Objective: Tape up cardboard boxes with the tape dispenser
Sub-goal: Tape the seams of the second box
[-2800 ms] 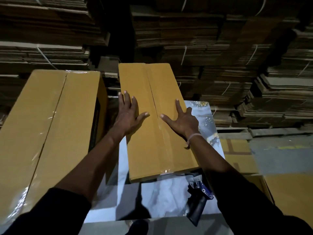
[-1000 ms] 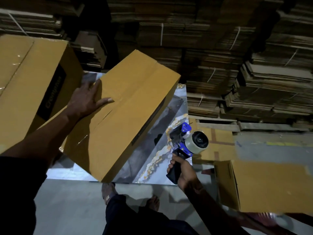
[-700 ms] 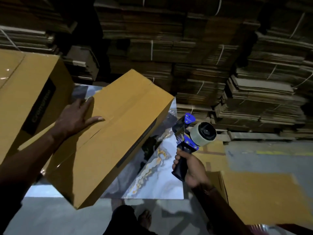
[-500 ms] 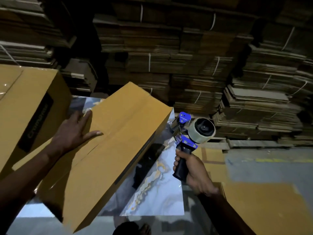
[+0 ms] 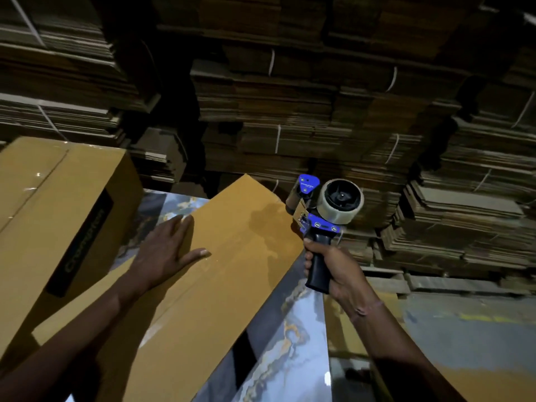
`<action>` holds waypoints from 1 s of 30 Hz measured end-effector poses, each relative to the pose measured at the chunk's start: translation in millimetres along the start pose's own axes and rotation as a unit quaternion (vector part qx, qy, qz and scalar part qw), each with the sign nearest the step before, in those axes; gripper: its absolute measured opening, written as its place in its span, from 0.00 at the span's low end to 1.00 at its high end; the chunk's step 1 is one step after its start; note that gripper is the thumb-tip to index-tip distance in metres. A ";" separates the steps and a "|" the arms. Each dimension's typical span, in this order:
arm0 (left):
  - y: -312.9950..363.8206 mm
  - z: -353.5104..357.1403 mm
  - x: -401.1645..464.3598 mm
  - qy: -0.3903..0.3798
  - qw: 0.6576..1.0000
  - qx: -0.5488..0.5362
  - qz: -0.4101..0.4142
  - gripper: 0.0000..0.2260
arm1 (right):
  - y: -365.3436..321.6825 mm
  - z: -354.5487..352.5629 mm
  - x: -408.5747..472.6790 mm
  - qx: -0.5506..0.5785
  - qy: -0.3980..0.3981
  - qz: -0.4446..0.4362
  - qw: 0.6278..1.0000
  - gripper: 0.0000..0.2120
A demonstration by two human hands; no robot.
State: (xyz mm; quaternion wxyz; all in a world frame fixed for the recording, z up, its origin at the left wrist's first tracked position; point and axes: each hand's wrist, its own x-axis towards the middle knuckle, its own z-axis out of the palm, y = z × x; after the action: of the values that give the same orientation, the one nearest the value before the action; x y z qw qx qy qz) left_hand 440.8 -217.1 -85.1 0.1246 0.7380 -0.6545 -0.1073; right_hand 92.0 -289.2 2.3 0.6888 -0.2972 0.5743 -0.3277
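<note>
Since half a second ago, tape dispenser [image 5: 324, 216] is closing on the far corner of the cardboard box [image 5: 220, 274] lying on the table [image 5: 293, 352]. Right hand [image 5: 333, 274] is gripping its handle; left hand [image 5: 165, 253] is pressing flat, open. Advice: be seating the tape end over the edge before pulling along the seam.

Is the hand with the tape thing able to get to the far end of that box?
Probably yes. The right hand holds the tape dispenser right beside the box's far corner, nothing between them. The left hand lies flat farther back.
</note>
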 end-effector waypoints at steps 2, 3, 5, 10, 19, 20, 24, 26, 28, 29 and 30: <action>13.0 4.1 16.9 0.009 0.999 -0.040 -0.004 0.53 | -13.5 4.0 16.7 -0.010 -0.006 0.005 1.000 0.05; 19.0 7.7 26.1 0.013 0.998 -0.054 -0.006 0.54 | -21.5 6.5 25.6 -0.019 -0.012 0.008 1.000 0.06; 32.6 13.2 43.8 0.024 0.997 -0.073 -0.010 0.52 | -38.2 11.6 45.0 -0.044 -0.021 0.015 0.999 0.07; 59.9 19.1 79.9 0.031 0.993 -0.098 -0.048 0.46 | -73.7 21.7 95.7 -0.122 -0.027 0.017 0.992 0.12; 66.3 25.1 147.9 0.031 0.976 -0.190 -0.100 0.32 | -106.7 43.9 182.2 -0.240 -0.029 0.000 0.970 0.11; 66.6 26.2 157.9 0.032 0.972 -0.210 -0.102 0.30 | -108.1 46.5 189.2 -0.254 -0.029 -0.001 0.967 0.10; 70.3 25.9 197.7 0.032 0.934 -0.336 -0.114 0.28 | -109.4 57.8 210.5 -0.282 -0.032 0.009 0.959 0.09; 69.9 28.3 217.0 0.037 0.914 -0.386 -0.122 0.29 | -107.7 62.7 218.2 -0.290 -0.035 0.014 0.956 0.10; 70.2 31.8 234.2 0.040 0.903 -0.407 -0.130 0.28 | -105.7 66.8 223.7 -0.285 -0.042 0.025 0.957 0.11; 70.8 34.1 241.5 0.044 0.898 -0.417 -0.132 0.28 | -105.0 68.8 225.2 -0.281 -0.045 0.033 0.958 0.12; 70.6 37.4 248.4 0.049 0.893 -0.427 -0.136 0.28 | -104.3 70.8 226.7 -0.277 -0.047 0.043 0.959 0.13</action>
State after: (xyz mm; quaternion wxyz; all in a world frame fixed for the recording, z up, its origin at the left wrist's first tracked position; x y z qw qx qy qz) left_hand 392.3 -473.2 -96.4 0.4436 0.6999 -0.4322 -0.3558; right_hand 178.8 -530.1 -39.4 0.6189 -0.4664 0.6221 -0.1117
